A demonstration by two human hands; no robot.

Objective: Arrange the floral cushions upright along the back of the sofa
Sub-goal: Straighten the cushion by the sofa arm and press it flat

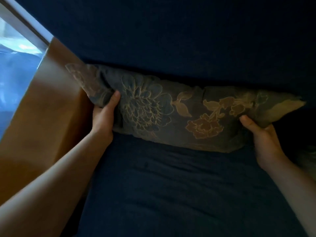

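The grey-green cushion with gold embroidered flowers (pixel 171 113) stands on the dark blue fabric sofa (pixel 171 194) against its backrest, the left end touching an orange curtain (pixel 42 125); left hand (pixel 104 115) and right hand (pixel 261 137) each clench an end; right of it seems open seat

no readable text, labels or signs

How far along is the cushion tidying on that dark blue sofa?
Nothing looks finished yet. In hand: one long grey-green cushion with embroidered gold flowers is gripped at both ends, left hand and right hand, lying along the dark blue sofa's backrest beside the tan curtain. Left: settling it upright. No other floral cushion is clearly in view, so I cannot tell how many remain.
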